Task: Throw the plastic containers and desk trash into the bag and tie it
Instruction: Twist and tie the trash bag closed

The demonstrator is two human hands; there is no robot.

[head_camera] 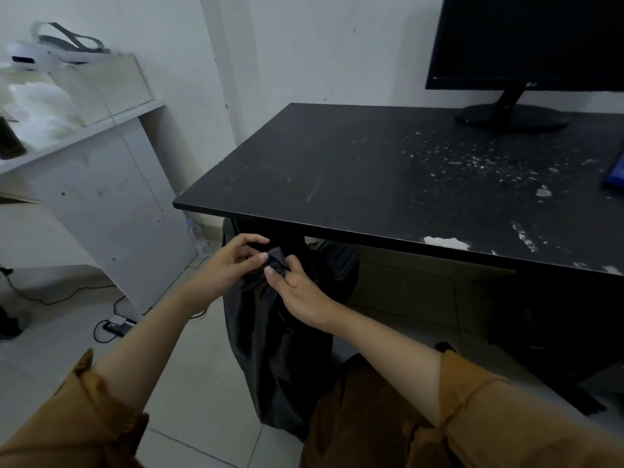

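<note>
A black trash bag [270,349] stands on the tiled floor in front of the black desk [388,170], its top gathered into a twisted neck [277,261]. My left hand [233,261] pinches the neck from the left with thumb and fingers curled round the plastic. My right hand [297,292] grips the same neck from the right, thumb pressed against the bunched plastic. The bag's contents are hidden. The desk top carries only white crumbs and scuffs.
A black monitor [526,45] stands at the desk's back right. A white shelf unit [101,184] with a headset [37,52] on top is to the left. A power strip [118,324] and cables lie on the floor; a clear bottle [197,236] stands by the wall.
</note>
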